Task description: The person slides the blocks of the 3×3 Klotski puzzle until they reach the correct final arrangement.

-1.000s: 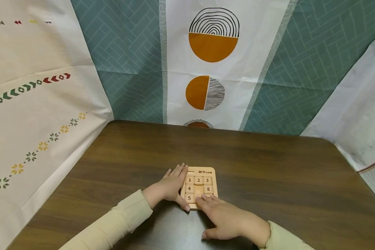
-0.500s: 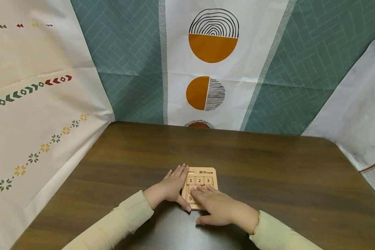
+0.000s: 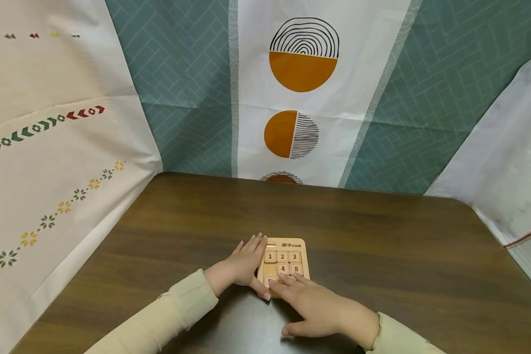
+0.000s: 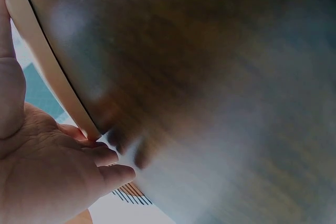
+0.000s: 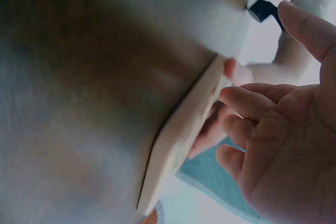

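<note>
A square wooden number sliding puzzle [image 3: 305, 255] lies flat on the table. My left hand [image 3: 243, 265] holds it along its left side, thumb at the near corner and fingers at the upper left edge; the left wrist view shows the board's edge [image 4: 52, 72] between them. Tiles 1, 2 and 3 fill the top row. Below them is a gap at the left, then tile 4 [image 3: 283, 268] and tile 8 [image 3: 296, 268]. My right hand [image 3: 318, 307] lies over the bottom row with fingers extended, partly covering tile 5 and hiding the other tiles there.
The puzzle stands on a dark wooden table [image 3: 194, 211]. Patterned cloth [image 3: 186, 88] hangs behind the far edge, and pale cloths rise at both sides. A black strap-like piece [image 5: 262, 10] shows near a forearm in the right wrist view.
Tile 4 has slid right from the left column into the centre, leaving the gap at the left. My right hand went up over the middle row and came back down. The left hand stayed put.
</note>
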`<state>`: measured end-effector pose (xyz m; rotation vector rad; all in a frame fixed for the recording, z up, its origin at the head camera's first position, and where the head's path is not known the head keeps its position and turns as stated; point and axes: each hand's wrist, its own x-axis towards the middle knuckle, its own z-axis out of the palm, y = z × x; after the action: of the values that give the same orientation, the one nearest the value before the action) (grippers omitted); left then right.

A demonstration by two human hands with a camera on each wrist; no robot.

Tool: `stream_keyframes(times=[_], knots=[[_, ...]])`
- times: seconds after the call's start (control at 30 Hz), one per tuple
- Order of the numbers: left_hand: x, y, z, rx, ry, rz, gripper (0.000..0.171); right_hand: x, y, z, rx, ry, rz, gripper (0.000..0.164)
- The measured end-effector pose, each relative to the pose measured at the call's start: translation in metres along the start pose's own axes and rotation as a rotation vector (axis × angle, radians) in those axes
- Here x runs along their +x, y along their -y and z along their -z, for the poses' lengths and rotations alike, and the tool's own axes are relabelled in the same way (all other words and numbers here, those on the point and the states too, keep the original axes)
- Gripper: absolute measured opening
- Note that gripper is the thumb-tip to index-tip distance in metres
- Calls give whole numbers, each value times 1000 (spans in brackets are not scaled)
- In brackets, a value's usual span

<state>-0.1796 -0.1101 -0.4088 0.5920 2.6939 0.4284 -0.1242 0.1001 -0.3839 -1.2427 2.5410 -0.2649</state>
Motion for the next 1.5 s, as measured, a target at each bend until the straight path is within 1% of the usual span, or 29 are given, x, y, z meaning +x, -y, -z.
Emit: stream_keyframes(times=[0.1,0.2,0.37,0.5,0.63,0.73,0.83,0.97,1.13,1.2,1.3,1.37,1.5], knots=[[0,0,1,-3,0,-5,135,1,4,-2,-39,7,16,78],[0,-1,3,-6,-2,-6,135,6,6,-2,-82,6,5,79],[-2,-1,3,0,-10,-10,134,17,3,-1,-104,-14,-25,78],[-2,-2,2,-4,-4,-11,134,17,1,0,-76,-23,-44,79],[0,-3,2,-9,4,-9,135,3,1,2,-37,-18,-65,80],[1,-2,2,2,-1,-3,136,-9,3,3,-7,3,-86,81],[1,-1,3,12,-9,7,137,-13,4,3,2,11,-91,83],[1,-1,2,4,-5,4,136,-8,6,-1,7,6,-80,84],[0,-2,1,-3,1,-6,135,1,12,-3,27,19,-59,84],[1,-3,1,-1,0,-6,135,3,11,0,57,18,-74,83],[2,-2,1,7,1,0,135,4,6,3,94,-7,-116,82],[3,-1,2,12,0,4,136,6,1,3,99,-27,-140,82],[3,0,2,18,2,4,136,7,-4,0,95,-42,-161,84]])
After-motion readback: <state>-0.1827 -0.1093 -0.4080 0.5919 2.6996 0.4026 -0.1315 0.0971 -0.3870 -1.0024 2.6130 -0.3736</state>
